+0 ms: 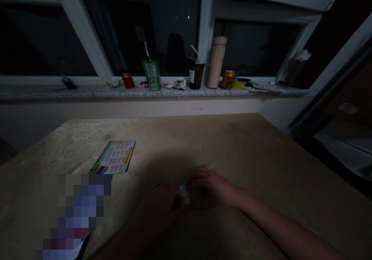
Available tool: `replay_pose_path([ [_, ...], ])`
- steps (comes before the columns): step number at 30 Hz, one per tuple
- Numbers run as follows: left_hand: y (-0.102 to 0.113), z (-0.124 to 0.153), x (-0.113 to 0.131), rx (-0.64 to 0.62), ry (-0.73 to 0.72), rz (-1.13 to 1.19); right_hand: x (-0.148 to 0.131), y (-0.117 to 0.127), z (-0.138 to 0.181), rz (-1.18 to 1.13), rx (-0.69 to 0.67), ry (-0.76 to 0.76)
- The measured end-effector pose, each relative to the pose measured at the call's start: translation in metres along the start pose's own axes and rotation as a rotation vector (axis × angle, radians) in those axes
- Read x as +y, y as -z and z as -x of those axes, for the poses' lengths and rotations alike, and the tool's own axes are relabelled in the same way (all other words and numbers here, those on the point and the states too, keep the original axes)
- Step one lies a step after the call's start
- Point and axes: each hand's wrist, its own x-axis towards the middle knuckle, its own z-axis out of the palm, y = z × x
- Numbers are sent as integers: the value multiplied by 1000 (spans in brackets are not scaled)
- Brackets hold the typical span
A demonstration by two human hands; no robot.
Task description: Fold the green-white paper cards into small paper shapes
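Right of the leaflet point(114, 157), low over the table point(232, 147), left hand point(158, 207) and right hand point(209, 188) each pinch one end of a packet point(182, 197), seemingly to steady it between them. Lighting poor.

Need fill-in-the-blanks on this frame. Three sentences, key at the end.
1. The left hand and right hand hold a small packet ____ them.
2. The printed leaflet lies on the table, to the ____ of both hands.
3. On the windowsill, the orange can stands just ____ of the tall beige flask.
Missing words: between; left; right.
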Motion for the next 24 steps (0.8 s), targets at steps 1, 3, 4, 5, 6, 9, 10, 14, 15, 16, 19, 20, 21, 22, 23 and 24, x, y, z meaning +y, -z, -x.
replay_pose_path([
  [1, 0, 0, 0, -9, -20, -22, 0, 0, 0, 17, -2, 0],
  [3, 2, 1, 1, -27, -59, -47, 0, -1, 0, 37, -10, 11],
  [4, 3, 1, 2, -32, -73, -51, 0, -1, 0, 41, -18, 20],
  [5, 4, 1, 3, -37, -82, -56, 0, 0, 0, 43, -29, 34],
  [6, 5, 1, 4, -43, -90, -61, -1, 1, 1, 47, -42, 49],
  [9, 8, -1, 2, -62, -106, -50, -2, 5, 1, 66, -90, 77],
  [10, 9, -2, 0, -72, -113, -27, -2, 7, 2, 73, -103, 80],
  [14, 12, -4, -9, -97, -126, 116, 1, 11, 3, 105, -133, 78],
  [15, 13, -4, -10, -96, -132, 151, 2, 11, 3, 114, -137, 81],
  [16, 14, -4, -11, -93, -143, 179, 4, 11, 3, 122, -137, 85],
  [19, 15, -3, -10, -94, -195, 233, 6, 11, 4, 121, -134, 96],
  [20, 16, -3, -9, -95, -209, 239, 6, 11, 4, 116, -134, 96],
  [21, 16, -3, -8, -94, -220, 240, 6, 11, 4, 109, -137, 95],
  [22, 15, -3, -8, -90, -228, 238, 6, 11, 4, 102, -139, 92],
  [23, 15, -3, -7, -85, -234, 233, 5, 11, 4, 97, -140, 89],
  [24, 14, -3, -7, -83, -238, 226, 4, 11, 4, 93, -137, 86],
])
